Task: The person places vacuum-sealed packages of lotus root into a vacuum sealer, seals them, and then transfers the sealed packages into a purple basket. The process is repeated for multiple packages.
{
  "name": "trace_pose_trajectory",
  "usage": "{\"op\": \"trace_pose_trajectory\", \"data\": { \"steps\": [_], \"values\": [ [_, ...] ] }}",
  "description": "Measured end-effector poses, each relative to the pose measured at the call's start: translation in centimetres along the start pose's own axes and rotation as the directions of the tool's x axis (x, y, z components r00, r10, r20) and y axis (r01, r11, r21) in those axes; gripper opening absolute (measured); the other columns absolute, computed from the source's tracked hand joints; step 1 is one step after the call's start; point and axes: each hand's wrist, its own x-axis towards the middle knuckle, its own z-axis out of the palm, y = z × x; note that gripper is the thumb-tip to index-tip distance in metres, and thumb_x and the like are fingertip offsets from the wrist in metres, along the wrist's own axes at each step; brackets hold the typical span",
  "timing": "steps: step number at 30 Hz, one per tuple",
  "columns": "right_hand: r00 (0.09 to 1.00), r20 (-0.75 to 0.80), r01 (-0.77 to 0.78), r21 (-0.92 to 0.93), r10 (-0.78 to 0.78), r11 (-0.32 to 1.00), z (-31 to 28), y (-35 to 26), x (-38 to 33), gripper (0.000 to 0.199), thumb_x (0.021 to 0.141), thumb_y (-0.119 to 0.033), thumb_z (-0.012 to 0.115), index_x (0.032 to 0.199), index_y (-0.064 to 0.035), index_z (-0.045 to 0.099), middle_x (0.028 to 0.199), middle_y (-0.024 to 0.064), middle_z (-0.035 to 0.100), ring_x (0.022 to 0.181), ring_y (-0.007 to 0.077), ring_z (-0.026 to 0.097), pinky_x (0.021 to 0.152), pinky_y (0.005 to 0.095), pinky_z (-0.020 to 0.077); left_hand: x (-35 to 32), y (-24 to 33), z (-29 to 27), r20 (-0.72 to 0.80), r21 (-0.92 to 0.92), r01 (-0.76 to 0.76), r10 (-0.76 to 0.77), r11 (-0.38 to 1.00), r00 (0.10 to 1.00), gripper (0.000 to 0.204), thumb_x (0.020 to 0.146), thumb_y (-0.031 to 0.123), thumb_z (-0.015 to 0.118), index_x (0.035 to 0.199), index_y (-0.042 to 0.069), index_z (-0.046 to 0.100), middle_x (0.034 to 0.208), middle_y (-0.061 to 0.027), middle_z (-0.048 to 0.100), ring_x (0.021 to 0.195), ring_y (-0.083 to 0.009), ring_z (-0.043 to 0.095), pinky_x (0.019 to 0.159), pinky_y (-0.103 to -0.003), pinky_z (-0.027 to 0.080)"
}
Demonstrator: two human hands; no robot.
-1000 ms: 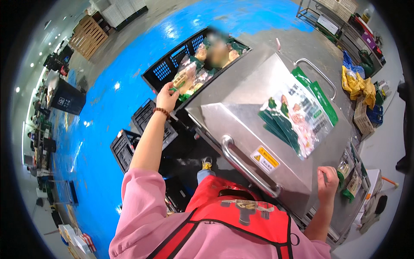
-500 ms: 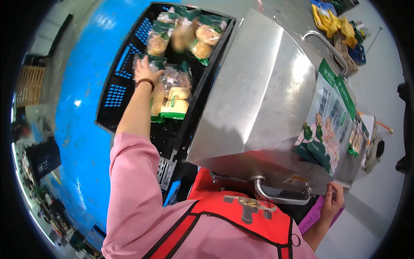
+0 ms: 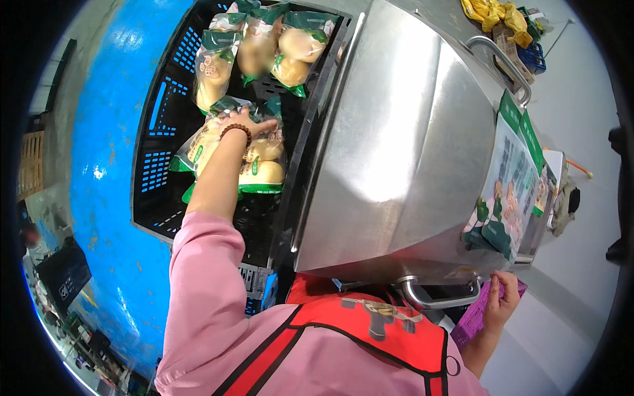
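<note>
Left hand (image 3: 246,123) laid spread on packets (image 3: 267,166) near right edge of crate (image 3: 254,219), right hand (image 3: 503,297) half-curled, hold unclear, by steel cover (image 3: 396,148)

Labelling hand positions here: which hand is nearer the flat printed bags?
Right. The right hand is just below the flat bags in the picture, by the steel machine; the left hand is to their left, on filled bags in the black crate.

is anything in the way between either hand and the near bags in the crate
Nothing visible for the left hand: it is right at the near bags. Between the right hand and them stand the steel cover and the crate's right wall.
</note>
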Motion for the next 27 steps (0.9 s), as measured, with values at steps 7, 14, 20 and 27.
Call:
{"op": "trace_pose_trajectory", "data": {
  "steps": [7,14,20,27],
  "values": [
    [0.998,0.023,0.057,0.024,-0.057,0.998,0.6,1.1,-0.8,0.006,0.085,0.0,0.059,0.091,0.0018,0.061,0.084,0.0089,0.06,0.079,0.0186,0.056,0.073,0.0268,0.0433,-1.5,1.7,2.8,-0.057,-0.043,-0.114,0.111,0.993,0.992,0.036,0.084,0.035,0.06,0.112,0.012,0.062,0.114,-0.0156,0.063,0.109,-0.0307,0.059,0.092,-0.04,0.047],
    [0.996,-0.002,0.086,0.136,-0.086,0.987,0.3,3.9,-2.2,0.006,0.081,0.0,0.061,0.087,0.0013,0.061,0.083,0.0116,0.06,0.08,0.0244,0.057,0.073,0.0312,0.0448,-6.3,-6.5,1.6,-0.318,-0.091,-0.274,0.233,0.957,0.919,0.043,0.078,0.041,0.058,0.095,0.002,0.066,0.093,-0.0217,0.066,0.091,-0.0362,0.062,0.082,-0.045,0.048],
    [0.974,-0.118,0.217,0.23,-0.194,0.949,0.2,9.0,-4.2,0.007,0.08,0.001,0.062,0.087,0.0004,0.062,0.082,0.0116,0.062,0.078,0.0252,0.058,0.072,0.0319,0.0453,-11.2,-16.4,-1.1,-0.668,-0.345,-0.236,-0.061,0.909,0.742,0.041,0.074,0.035,0.069,0.08,-0.005,0.065,0.072,-0.0257,0.063,0.069,-0.0384,0.064,0.064,-0.043,0.049],
    [0.88,-0.46,0.299,0.351,-0.115,0.887,-5.6,17.9,-9.5,0.007,0.08,0.001,0.065,0.087,0.0001,0.063,0.081,0.0093,0.062,0.077,0.0238,0.058,0.072,0.0315,0.0459,-28.7,-15.6,-15.1,-0.819,-0.554,-0.709,-0.437,0.436,0.371,0.033,0.084,0.021,0.067,0.094,-0.01,0.061,0.081,-0.0091,0.062,0.066,-0.0153,0.054,0.056,-0.03,0.046]
  ]
}}
